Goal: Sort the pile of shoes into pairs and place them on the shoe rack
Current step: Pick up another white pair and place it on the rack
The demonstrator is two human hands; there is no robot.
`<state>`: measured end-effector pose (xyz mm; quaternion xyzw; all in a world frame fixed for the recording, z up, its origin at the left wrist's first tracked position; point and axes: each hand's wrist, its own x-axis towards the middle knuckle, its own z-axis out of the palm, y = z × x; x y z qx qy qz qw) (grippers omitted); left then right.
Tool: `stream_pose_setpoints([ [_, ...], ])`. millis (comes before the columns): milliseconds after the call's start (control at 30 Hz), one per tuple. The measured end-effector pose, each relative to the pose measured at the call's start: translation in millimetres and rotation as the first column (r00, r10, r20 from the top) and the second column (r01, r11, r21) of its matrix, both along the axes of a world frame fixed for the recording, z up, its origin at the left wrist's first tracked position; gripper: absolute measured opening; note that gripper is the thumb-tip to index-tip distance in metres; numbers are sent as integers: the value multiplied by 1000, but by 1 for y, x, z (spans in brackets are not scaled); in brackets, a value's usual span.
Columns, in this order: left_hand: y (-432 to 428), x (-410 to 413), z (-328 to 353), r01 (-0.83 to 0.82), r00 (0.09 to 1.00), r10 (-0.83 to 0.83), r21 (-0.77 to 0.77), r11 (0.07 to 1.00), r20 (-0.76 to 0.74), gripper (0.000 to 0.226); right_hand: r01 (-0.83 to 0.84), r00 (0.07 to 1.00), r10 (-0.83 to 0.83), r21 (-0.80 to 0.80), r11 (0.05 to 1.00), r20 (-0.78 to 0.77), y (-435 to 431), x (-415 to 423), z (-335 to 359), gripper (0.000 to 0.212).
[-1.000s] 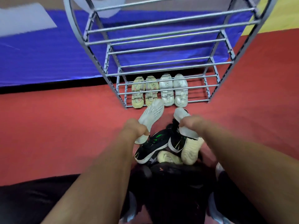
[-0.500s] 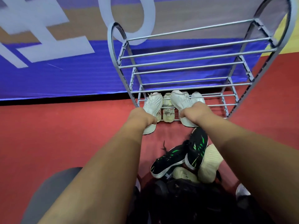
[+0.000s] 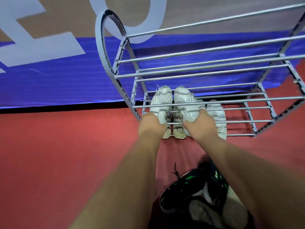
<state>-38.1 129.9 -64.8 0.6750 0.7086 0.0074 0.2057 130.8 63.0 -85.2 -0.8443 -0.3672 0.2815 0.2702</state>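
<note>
Gripping one white sneaker (image 3: 160, 103), the left hand (image 3: 151, 125) flanks the right hand (image 3: 200, 126) clutching the second sneaker (image 3: 185, 101) in the shoe rack (image 3: 214, 49).

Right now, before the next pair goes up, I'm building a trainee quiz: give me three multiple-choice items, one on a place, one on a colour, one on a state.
1. Where are the black-and-green sneakers? A. on the top rails B. in the pile before the shoe rack C. in a hand
2. What colour are the two held sneakers? A. white B. black C. red
3. How are the left hand and right hand? A. both open B. only one grips C. each grips a sneaker
Key: 1 B, they lie short of the rack; 2 A, both uppers are white; 3 C, each clasps one.
</note>
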Motion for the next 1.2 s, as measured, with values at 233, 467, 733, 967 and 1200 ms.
stream_pose_setpoints([
  [233,28,12,-28,-113,990,106,82,990,88,56,-25,997,28,-41,999,65,47,-2,-19,44],
  [467,39,5,-44,-104,990,104,2,995,98,69,-197,957,227,-173,965,180,58,1,-30,65],
  [733,24,-7,-55,-66,979,60,24,998,196,82,-373,912,389,-128,919,132,37,11,-38,87],
  [967,26,-6,-54,-54,975,30,108,993,218,83,-338,941,338,-1,941,32,27,3,-45,100],
  [1200,22,-6,-60,-149,974,122,130,980,193,75,-248,969,248,38,968,-4,27,2,-48,95],
])
